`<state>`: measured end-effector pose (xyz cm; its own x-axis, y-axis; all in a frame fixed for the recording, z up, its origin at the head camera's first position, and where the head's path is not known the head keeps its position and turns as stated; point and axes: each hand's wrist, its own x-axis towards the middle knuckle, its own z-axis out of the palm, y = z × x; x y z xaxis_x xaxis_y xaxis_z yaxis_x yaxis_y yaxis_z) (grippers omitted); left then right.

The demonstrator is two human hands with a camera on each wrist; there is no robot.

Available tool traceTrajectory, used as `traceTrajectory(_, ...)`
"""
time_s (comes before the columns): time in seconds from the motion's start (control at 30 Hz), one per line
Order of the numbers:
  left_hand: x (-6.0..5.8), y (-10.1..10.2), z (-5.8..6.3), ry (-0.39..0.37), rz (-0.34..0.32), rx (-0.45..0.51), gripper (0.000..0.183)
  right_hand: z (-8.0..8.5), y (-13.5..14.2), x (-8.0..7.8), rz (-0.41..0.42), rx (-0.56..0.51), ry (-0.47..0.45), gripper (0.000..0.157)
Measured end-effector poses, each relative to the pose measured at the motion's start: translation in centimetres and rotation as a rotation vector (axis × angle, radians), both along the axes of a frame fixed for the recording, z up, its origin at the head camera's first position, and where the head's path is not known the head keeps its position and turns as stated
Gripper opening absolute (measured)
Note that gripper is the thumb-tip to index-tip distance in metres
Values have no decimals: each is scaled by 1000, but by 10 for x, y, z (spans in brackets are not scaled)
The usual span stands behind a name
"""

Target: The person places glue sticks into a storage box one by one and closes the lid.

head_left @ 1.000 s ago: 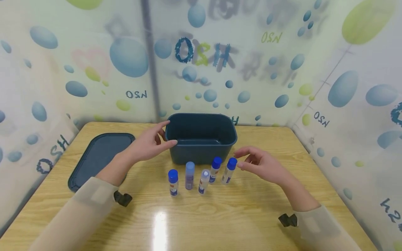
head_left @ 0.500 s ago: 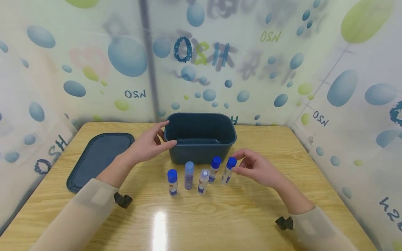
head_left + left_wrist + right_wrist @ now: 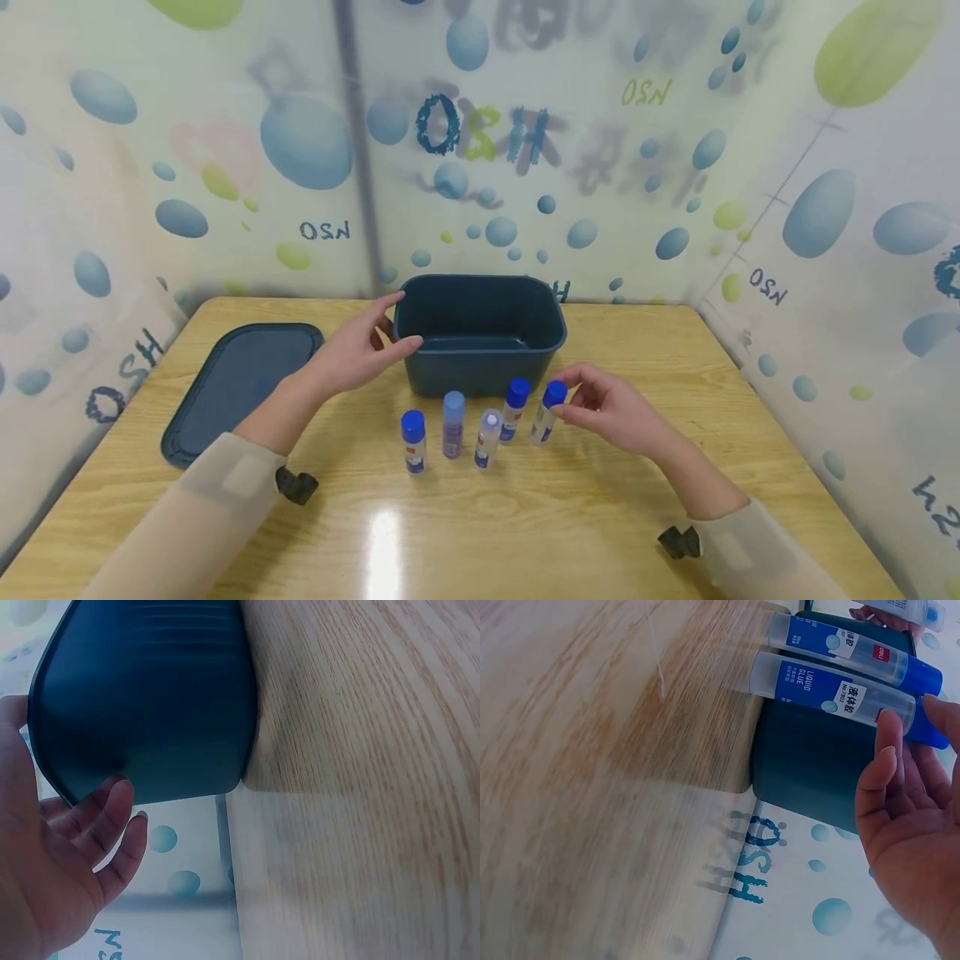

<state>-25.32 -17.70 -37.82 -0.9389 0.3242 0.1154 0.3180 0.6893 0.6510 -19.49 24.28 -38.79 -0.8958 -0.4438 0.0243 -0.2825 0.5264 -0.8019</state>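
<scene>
A dark blue-green plastic bin (image 3: 480, 372) stands upright at the back of the table. My left hand (image 3: 356, 354) holds its left end, thumb over the front rim and index finger at the back rim; the other fingers bend against the outside wall. My right hand (image 3: 615, 410) pinches the blue cap of the rightmost liquid glue bottle (image 3: 543, 423), which still stands on the table. In the right wrist view, thumb and fingers meet around that cap on the labelled glue bottle (image 3: 821, 686). Close beside it is another blue-capped glue bottle (image 3: 512, 414).
Further left stand a pale-capped glue bottle (image 3: 486, 446), a light-blue-capped bottle (image 3: 453, 433) and a blue-capped bottle (image 3: 414, 446). A dark flat lid (image 3: 240, 383) lies on the table's left side, partly under the left forearm. Patterned walls (image 3: 637, 192) enclose the table (image 3: 525, 525).
My right hand has moved left from beside the rightmost glue bottle, and its thumb and fingers now pinch the cap. The left hand stays on the bin.
</scene>
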Motion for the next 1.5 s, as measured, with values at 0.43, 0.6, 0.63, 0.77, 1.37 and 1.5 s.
traceTrajectory(0.43, 2, -1, -1, -17, -6, -9, 95, 8, 7, 4, -41, 30, 57, 28)
traceTrajectory(0.6, 3, -3, -1, -14, -5, -9, 95, 20, 13, 6, -45, -29, 131, 26)
traceTrajectory(0.63, 3, -3, -1, -13, -4, -8, 95, 22, 14, 6, -50, -38, 148, 26)
traceTrajectory(0.77, 3, -3, -2, -14, 1, -1, 95, 33, 16, 5, -75, -68, 214, 26)
traceTrajectory(1.37, 0, 0, -5, -18, 3, 18, 96, 97, -11, -29, -138, -283, 416, 27)
traceTrajectory(1.5, -1, 1, -7, -13, 2, 21, 96, 99, -24, -48, -159, -261, 403, 30)
